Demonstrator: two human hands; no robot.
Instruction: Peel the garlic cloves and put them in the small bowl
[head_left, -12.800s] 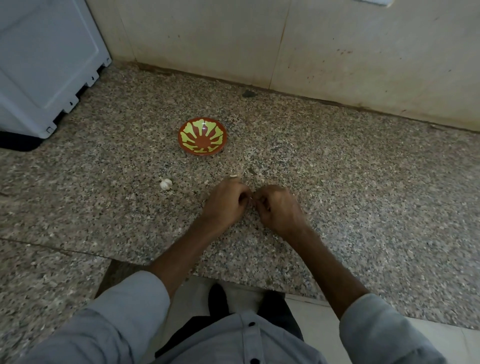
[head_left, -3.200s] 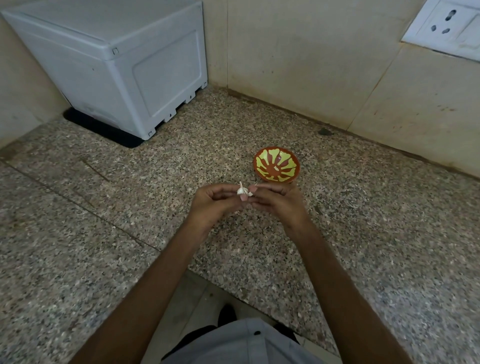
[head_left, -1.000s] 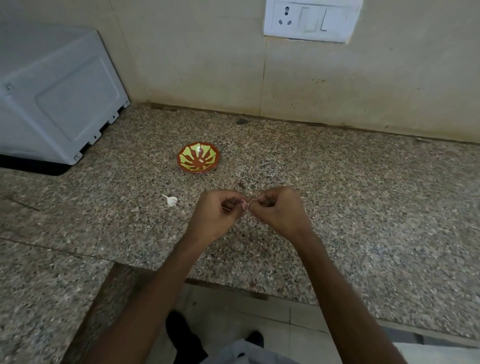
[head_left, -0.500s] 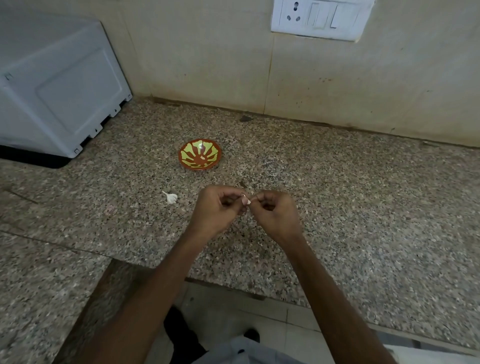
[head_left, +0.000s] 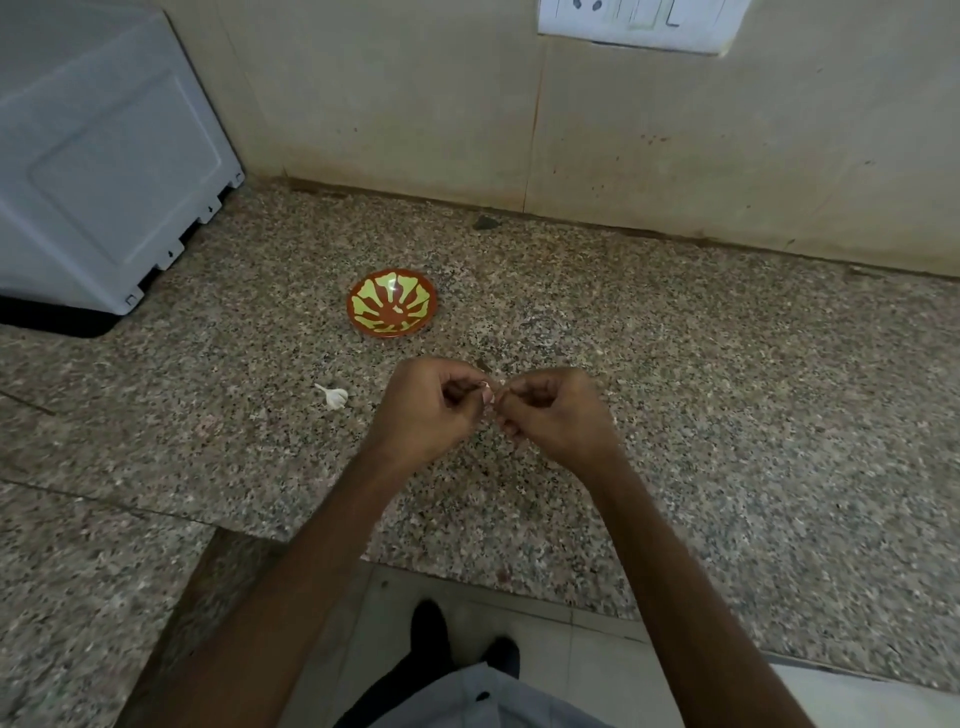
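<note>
Speckled granite surface (head_left: 727, 415) meeting a beige tiled wall (head_left: 415, 104).
A white plastic appliance (head_left: 104, 156) fills the far left; open granite lies right. A red-and-yellow small round bowl (head_left: 393, 304) stands beyond the left hand (head_left: 431, 410) and right hand (head_left: 556, 415), both pinching a pale garlic clove (head_left: 487, 391); a white garlic head (head_left: 335, 396) lies just left.

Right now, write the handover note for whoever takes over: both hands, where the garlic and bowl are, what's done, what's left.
Left hand: fingers curled, pinching a small garlic clove above the counter.
Right hand: pinches the same clove from the other side.
Small bowl: on the counter beyond the hands; contents unclear.
Garlic piece: on the counter left of the left hand, skin on.
Done: one clove in hand, apparently mid-peel.
Left: finish peeling, drop it in the bowl, then the garlic piece.
</note>
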